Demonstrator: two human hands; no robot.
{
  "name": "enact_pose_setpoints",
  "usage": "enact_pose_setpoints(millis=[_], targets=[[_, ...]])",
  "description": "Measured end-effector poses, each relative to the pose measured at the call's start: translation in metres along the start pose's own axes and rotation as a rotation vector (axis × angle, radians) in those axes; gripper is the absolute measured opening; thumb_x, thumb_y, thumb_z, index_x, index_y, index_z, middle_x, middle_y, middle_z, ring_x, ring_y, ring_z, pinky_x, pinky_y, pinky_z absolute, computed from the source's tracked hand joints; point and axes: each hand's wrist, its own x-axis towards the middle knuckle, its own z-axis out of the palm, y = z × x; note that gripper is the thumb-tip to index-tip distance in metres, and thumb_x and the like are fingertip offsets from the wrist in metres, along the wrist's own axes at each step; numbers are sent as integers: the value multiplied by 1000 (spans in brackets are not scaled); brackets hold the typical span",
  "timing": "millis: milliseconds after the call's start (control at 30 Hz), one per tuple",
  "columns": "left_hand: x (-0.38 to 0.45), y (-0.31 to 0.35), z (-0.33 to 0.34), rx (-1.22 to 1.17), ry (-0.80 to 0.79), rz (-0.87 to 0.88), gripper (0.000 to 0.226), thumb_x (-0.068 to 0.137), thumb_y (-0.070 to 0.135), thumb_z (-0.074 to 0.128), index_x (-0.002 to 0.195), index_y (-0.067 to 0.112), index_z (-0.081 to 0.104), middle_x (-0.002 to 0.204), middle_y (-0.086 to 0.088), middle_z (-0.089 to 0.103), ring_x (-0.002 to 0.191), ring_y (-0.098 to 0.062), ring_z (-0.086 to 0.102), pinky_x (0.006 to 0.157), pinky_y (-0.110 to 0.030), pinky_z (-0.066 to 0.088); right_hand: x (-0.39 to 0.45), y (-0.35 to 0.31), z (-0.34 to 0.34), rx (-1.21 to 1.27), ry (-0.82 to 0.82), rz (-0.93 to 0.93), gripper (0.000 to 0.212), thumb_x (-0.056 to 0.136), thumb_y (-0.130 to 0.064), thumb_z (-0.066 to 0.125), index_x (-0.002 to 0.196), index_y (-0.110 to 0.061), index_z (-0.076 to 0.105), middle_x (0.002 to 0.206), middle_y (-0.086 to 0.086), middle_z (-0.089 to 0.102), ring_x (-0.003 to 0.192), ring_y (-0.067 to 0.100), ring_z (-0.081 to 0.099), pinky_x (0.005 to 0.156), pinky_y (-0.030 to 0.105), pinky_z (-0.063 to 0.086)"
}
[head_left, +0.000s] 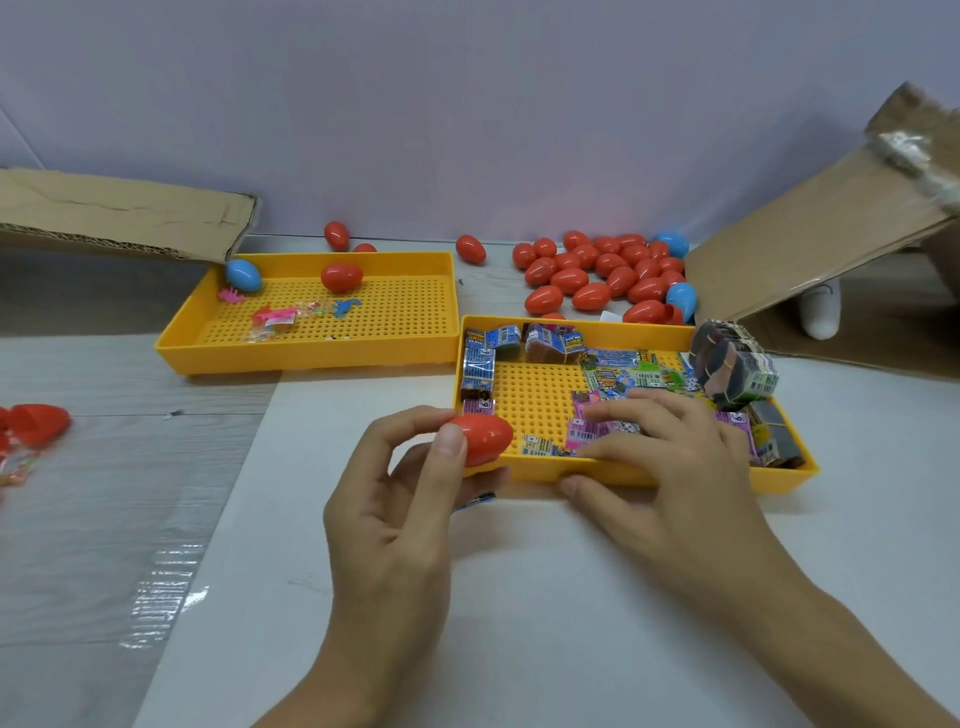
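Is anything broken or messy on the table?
Yes. A red egg at the far left edge looks split open, unlike the closed egg in the left hand. Loose eggs lie scattered behind the yellow trays, outside them.

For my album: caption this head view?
Left hand holds a red egg; right hand touches leaflets in a yellow tray.

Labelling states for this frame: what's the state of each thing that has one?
Red plastic egg: closed, gripped by left hand.
Right hand: fingers flat on printed paper leaflets in near yellow perforated plastic tray.
Red egg shell, far left: split open.
Brown cardboard box, right: flap open.
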Motion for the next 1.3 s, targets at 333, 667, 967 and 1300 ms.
enact_pose_setpoints(millis=[333, 667, 967, 1300], targets=[[-1, 2, 1, -40, -171, -61, 33, 93, 8, 47, 94, 18, 79, 118, -8, 69, 102, -25, 70, 70, -33, 60, 1, -16, -29, 957, 18, 177, 14, 71, -29, 80, 67, -17, 75, 63, 0, 61, 58, 12, 49, 52, 19, 40], [-7, 4, 4, 99, -266, -26, 22, 80, 32, 69, 98, 23, 78, 116, 2, 62, 117, -26, 62, 82, -30, 59, -3, -19, -27, 1138, -357, 471, 31, 66, -33, 78, 68, -3, 69, 58, 11, 41, 47, 14, 30, 42, 17, 24], [-5, 3, 5, 144, -209, -4, 8, 81, 29, 79, 79, 21, 80, 110, 3, 65, 114, -17, 63, 71, -26, 60, 1, -18, -35, 1012, -452, 433, 30, 57, -31, 86, 66, -6, 73, 49, 1, 35, 43, 11, 27, 40, 17, 23], [-2, 2, 2, 78, -99, -38, 15, 81, 20, 68, 85, 8, 76, 110, -2, 67, 109, -32, 66, 79, -37, 61, -3, -13, -56, 270, -491, 220, 47, 45, -75, 72, 69, -35, 70, 47, -10, 49, 45, 4, 41, 49, 17, 36]])
